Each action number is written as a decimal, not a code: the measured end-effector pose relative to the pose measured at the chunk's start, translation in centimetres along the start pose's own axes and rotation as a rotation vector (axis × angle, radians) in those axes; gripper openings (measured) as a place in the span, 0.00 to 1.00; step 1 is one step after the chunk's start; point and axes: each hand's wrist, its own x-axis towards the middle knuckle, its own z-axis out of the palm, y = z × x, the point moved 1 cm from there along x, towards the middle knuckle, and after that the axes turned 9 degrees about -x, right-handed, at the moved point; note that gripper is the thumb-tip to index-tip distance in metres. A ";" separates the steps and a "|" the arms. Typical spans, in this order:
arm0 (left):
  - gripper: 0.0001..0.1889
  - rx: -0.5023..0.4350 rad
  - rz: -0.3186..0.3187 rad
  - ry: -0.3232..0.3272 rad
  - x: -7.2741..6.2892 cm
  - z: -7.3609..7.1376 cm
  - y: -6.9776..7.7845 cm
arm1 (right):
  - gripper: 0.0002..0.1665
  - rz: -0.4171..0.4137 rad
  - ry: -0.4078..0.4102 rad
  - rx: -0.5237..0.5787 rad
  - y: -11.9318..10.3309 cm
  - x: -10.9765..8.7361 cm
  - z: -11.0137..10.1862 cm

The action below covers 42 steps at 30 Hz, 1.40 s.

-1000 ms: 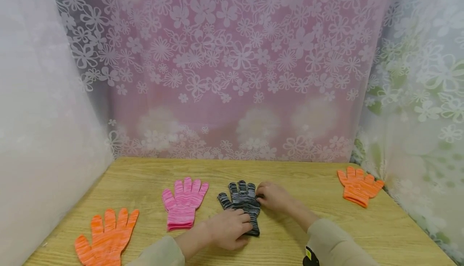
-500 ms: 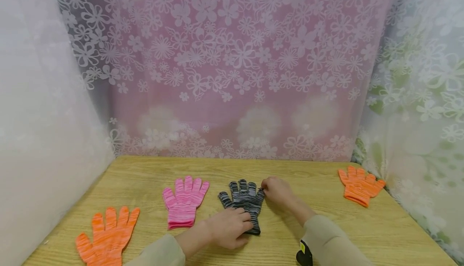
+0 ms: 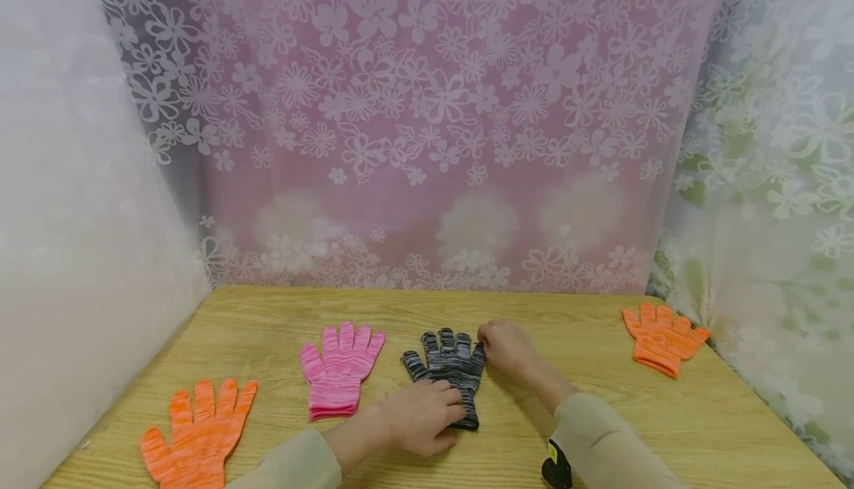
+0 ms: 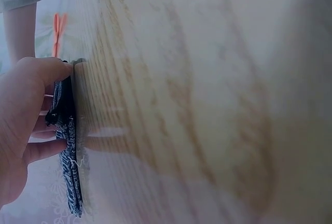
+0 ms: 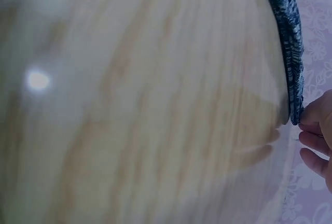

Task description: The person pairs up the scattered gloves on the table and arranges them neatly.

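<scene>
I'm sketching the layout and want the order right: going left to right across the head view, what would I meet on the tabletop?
Near orange glove → pink glove → black-and-grey glove → right hand → far orange glove

Four gloves point(image 3: 455, 364) on table point(image 3: 267, 341), curtain point(image 3: 427, 141) behind.

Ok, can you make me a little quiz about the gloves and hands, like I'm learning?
1. How many orange gloves lie on the table?
2. True or false: the left hand rests on the pink glove.
3. Fill in: the ___ hand pinches the end of a glove finger.

Key:
1. Two.
2. False; it rests on the dark striped glove.
3. Right; the right hand pinches that same dark glove.
</scene>
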 end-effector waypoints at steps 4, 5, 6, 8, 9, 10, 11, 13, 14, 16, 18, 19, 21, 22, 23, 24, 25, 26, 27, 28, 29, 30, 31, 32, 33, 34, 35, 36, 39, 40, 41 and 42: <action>0.15 0.000 0.002 0.004 0.0 0.0 0.0 | 0.08 -0.012 0.012 -0.014 0.0 0.0 0.4; 0.15 0.001 0.003 0.007 0.0 0.1 0.0 | 0.08 -0.013 0.010 -0.019 0.0 0.0 0.5; 0.15 0.001 0.003 0.008 -0.1 0.1 0.0 | 0.08 -0.013 0.009 -0.020 0.0 0.0 0.6; 0.15 -0.002 0.001 0.007 -0.1 0.1 0.0 | 0.08 -0.011 -0.001 -0.023 0.0 0.0 0.5; 0.15 -0.004 0.000 0.005 -0.1 0.1 0.0 | 0.08 -0.008 -0.008 -0.022 0.0 0.0 0.4; 0.15 -0.004 -0.001 0.002 -0.1 0.1 -0.1 | 0.07 -0.008 -0.015 -0.019 0.0 0.0 0.3; 0.15 -0.005 -0.002 0.000 -0.1 0.1 -0.1 | 0.07 -0.010 -0.019 -0.015 -0.1 0.0 0.1; 0.15 -0.004 -0.003 -0.001 -0.2 0.1 -0.1 | 0.06 -0.028 -0.015 -0.015 -0.1 -0.1 -0.2; 0.15 -0.001 -0.002 0.000 -0.2 0.1 -0.1 | 0.06 -0.051 -0.001 -0.017 -0.1 -0.1 -0.4; 0.15 0.006 0.001 0.004 -0.2 0.1 -0.1 | 0.06 -0.115 0.034 -0.027 -0.2 -0.3 -0.8; 0.16 0.016 0.001 0.005 -0.2 0.0 -0.1 | 0.07 -0.184 0.068 -0.049 -0.1 -0.5 -1.0; 0.16 0.020 0.001 0.004 -0.3 0.0 -0.1 | 0.07 -0.217 0.078 -0.053 -0.1 -0.6 -1.0; 0.16 0.025 -0.003 -0.003 -0.3 0.0 -0.2 | 0.07 -0.252 0.076 -0.054 0.0 -0.8 -1.1; 0.16 0.026 -0.005 -0.007 -0.3 0.0 -0.2 | 0.06 -0.256 0.065 -0.054 0.1 -0.8 -1.0; 0.16 0.026 -0.006 -0.011 -0.3 0.0 -0.2 | 0.06 -0.255 0.053 -0.050 0.2 -0.8 -1.0; 0.16 0.025 -0.006 -0.012 -0.3 -0.1 -0.2 | 0.06 -0.247 0.039 -0.045 0.2 -0.8 -1.0; 0.15 0.025 -0.005 -0.013 -0.3 -0.1 -0.2 | 0.06 -0.236 0.027 -0.042 0.2 -0.7 -1.0; 0.15 0.025 -0.004 -0.013 -0.3 -0.1 -0.2 | 0.05 -0.221 0.020 -0.043 0.2 -0.5 -1.0; 0.15 0.025 -0.003 -0.011 -0.3 -0.1 -0.3 | 0.05 -0.202 0.012 -0.043 0.1 -0.2 -1.1; 0.15 0.024 -0.001 -0.010 -0.2 -0.1 -0.2 | 0.05 -0.182 0.003 -0.037 0.0 0.0 -1.2; 0.15 0.024 -0.001 -0.010 -0.2 -0.1 -0.2 | 0.05 -0.164 -0.006 -0.031 -0.1 0.4 -1.3; 0.15 0.023 -0.002 -0.011 -0.2 -0.1 -0.2 | 0.04 -0.143 -0.020 -0.022 -0.2 0.7 -1.4; 0.15 0.023 -0.004 -0.014 -0.2 -0.1 -0.2 | 0.04 -0.125 -0.035 -0.006 -0.3 1.0 -1.5; 0.15 0.019 -0.007 -0.019 -0.2 -0.1 -0.2 | 0.04 -0.110 -0.050 0.004 -0.5 1.4 -1.6; 0.15 0.014 -0.010 -0.026 -0.2 -0.2 -0.1 | 0.04 -0.096 -0.067 0.014 -0.6 1.7 -1.6; 0.15 0.009 -0.014 -0.031 -0.2 -0.2 -0.1 | 0.04 -0.087 -0.083 0.018 -0.8 2.0 -1.5; 0.16 0.006 -0.016 -0.037 -0.1 -0.2 -0.1 | 0.05 -0.078 -0.096 0.011 -0.9 2.2 -1.4; 0.16 0.001 -0.019 -0.041 -0.1 -0.3 -0.1 | 0.05 -0.070 -0.106 0.011 -1.0 2.4 -1.2; 0.16 -0.001 -0.019 -0.043 -0.1 -0.2 0.0 | 0.06 -0.057 -0.111 -0.016 -1.3 2.8 -0.6; 0.16 0.000 -0.018 -0.041 -0.1 -0.2 0.0 | 0.06 -0.060 -0.108 -0.025 -1.4 2.9 -0.3; 0.16 0.002 -0.016 -0.039 -0.1 -0.1 0.0 | 0.06 -0.059 -0.105 -0.029 -1.5 2.9 -0.1; 0.16 0.005 -0.014 -0.036 -0.1 -0.1 0.0 | 0.06 -0.061 -0.100 -0.027 -1.7 2.9 0.1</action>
